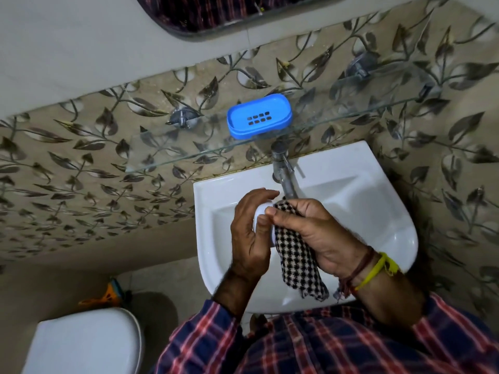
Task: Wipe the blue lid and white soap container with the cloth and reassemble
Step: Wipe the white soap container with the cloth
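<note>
The blue lid (259,116), a slotted oval tray, lies on the glass shelf (167,155) above the basin. Over the basin my left hand (251,233) grips the white soap container (259,211), which is mostly hidden behind its fingers. My right hand (316,233) holds the black-and-white checked cloth (297,255) and presses it against the container with the thumb on top. The cloth's loose end hangs down toward my body.
A white wash basin (378,211) sits below my hands, with a metal tap (283,171) just beyond them. A white toilet lid (83,344) is at lower left. Leaf-patterned tiles cover the wall, and a mirror edge (216,25) is at the top.
</note>
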`<action>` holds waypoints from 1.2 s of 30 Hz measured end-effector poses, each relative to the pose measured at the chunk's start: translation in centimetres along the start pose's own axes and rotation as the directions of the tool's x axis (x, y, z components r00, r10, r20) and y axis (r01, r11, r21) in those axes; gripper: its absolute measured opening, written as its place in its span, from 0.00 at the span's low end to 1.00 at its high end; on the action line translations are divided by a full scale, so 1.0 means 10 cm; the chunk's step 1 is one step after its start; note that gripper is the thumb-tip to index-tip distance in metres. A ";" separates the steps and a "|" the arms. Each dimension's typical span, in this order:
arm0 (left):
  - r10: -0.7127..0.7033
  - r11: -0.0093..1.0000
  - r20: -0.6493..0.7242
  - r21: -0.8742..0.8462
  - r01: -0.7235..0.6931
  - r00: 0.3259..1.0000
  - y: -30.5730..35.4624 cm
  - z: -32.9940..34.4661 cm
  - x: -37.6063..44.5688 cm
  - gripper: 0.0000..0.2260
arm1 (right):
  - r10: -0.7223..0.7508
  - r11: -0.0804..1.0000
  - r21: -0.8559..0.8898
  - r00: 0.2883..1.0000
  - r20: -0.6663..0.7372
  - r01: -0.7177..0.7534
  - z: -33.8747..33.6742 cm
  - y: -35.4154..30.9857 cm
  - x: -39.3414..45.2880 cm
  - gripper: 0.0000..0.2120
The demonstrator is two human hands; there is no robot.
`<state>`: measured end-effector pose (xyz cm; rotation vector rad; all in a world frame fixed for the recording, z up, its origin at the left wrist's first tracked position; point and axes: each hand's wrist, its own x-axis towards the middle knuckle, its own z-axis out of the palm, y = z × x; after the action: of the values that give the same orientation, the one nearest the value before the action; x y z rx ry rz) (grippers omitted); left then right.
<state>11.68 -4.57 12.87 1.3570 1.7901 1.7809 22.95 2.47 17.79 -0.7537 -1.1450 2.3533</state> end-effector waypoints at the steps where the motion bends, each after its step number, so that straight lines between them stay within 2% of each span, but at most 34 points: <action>1: -0.041 0.999 0.004 -0.026 0.041 0.999 0.01 -0.02 -0.01 0.27 | -0.034 0.998 -0.062 0.999 0.006 0.034 0.01 0.03 -0.02 0.09; 2: -0.078 0.996 0.018 -0.036 0.079 0.997 0.03 -0.05 -0.01 0.30 | -0.059 0.993 -0.101 0.998 0.016 0.060 0.02 0.04 -0.05 0.05; 4: -0.148 0.987 0.073 -0.047 0.151 0.986 0.07 -0.08 0.03 0.34 | -0.063 0.991 -0.115 0.998 -0.012 0.061 0.03 0.04 -0.06 0.04; 5: -0.159 0.984 0.106 -0.061 0.167 0.981 0.08 -0.08 0.05 0.35 | -0.049 0.995 -0.084 0.997 -0.054 0.044 0.03 0.03 -0.04 0.08; 7: -0.105 0.993 0.128 -0.039 0.111 0.986 0.09 -0.07 0.01 0.36 | 0.012 0.999 0.043 0.993 -0.115 -0.007 0.07 0.00 0.01 0.18; 9: -0.043 0.998 0.108 -0.040 0.047 0.993 0.06 -0.05 -0.06 0.34 | 0.036 0.992 0.121 0.991 -0.132 -0.020 0.12 -0.04 0.03 0.22; 10: -0.074 0.993 0.101 -0.081 0.083 0.992 0.06 -0.04 -0.07 0.33 | 0.027 0.993 0.119 0.991 -0.130 -0.012 0.13 -0.05 0.03 0.21; 14: -0.143 0.971 0.109 -0.177 0.161 0.984 0.07 -0.07 0.01 0.28 | -0.034 0.999 -0.029 0.999 0.030 0.035 0.07 -0.02 -0.07 0.12; 16: -0.169 0.954 0.144 -0.225 0.199 0.975 0.09 -0.08 0.02 0.29 | -0.029 0.998 -0.047 0.996 0.087 0.034 0.04 -0.02 -0.12 0.11; 19: -0.259 0.905 0.198 -0.293 0.309 0.945 0.13 -0.02 -0.02 0.31 | -0.014 0.999 -0.035 0.998 0.064 0.016 0.01 -0.06 -0.09 0.17; 21: -0.312 0.877 0.188 -0.321 0.358 0.931 0.16 0.00 0.02 0.33 | -0.081 0.987 -0.133 0.995 0.057 0.088 0.02 -0.07 -0.09 0.13; 24: -0.310 0.879 0.189 -0.315 0.356 0.932 0.16 -0.02 0.07 0.32 | -0.160 0.931 -0.320 0.984 0.077 0.177 0.02 -0.07 -0.11 0.05; 28: -0.364 0.844 0.213 -0.336 0.418 0.907 0.21 0.02 0.06 0.35 | -0.248 0.903 -0.354 0.968 0.035 0.244 0.05 -0.09 -0.11 0.03; 30: -0.385 0.845 0.186 -0.322 0.426 0.904 0.24 0.01 0.10 0.38 | -0.311 0.814 -0.486 0.945 0.099 0.319 0.06 -0.09 -0.12 0.04; 32: -0.422 0.817 0.201 -0.339 0.467 0.884 0.27 0.00 0.12 0.39 | -0.303 0.646 -0.666 0.926 0.226 0.374 0.06 -0.11 -0.12 0.03; 33: -0.434 0.809 0.211 -0.337 0.481 0.876 0.27 0.00 0.10 0.39 | -0.282 0.610 -0.698 0.926 0.249 0.374 0.04 -0.13 -0.11 0.03; 36: -0.446 0.805 0.228 -0.321 0.499 0.865 0.26 0.05 0.03 0.37 | -0.262 0.710 -0.629 0.948 0.178 0.315 0.03 -0.20 -0.12 0.10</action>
<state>12.94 -4.58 15.20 0.7728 1.4501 1.5870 23.93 2.75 19.89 -0.6267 -2.0070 1.7094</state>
